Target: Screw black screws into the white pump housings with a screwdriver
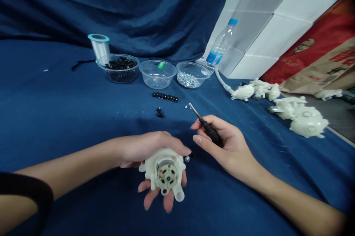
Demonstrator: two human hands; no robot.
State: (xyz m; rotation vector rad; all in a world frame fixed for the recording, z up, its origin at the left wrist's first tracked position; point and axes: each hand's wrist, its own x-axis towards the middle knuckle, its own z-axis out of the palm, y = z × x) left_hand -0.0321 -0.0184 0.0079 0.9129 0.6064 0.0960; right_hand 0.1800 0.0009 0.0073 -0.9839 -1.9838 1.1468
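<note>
My left hand (163, 142) is wrapped round a cream-white plastic pump housing (149, 167), with a small round motor (168, 177) set in its face. That face is turned up toward me, and a short spout points down at its lower right. Beside my left thumb is a small black piece with a silver screw head (188, 158). In my right hand (230, 143) is a black-handled screwdriver (210, 130); its metal tip points up and to the left, apart from the housing. Beyond the tip lie one or two tiny shiny screws (186, 106) on the cloth.
A row of black parts (165, 97) and a small black cluster (160, 112) lie ahead. Behind them stand tubs of black pieces (122, 75), of little but a green label (158, 77), and of screws (188, 80). A spool (100, 47), bottle (217, 49) and more housings (307, 119) sit around.
</note>
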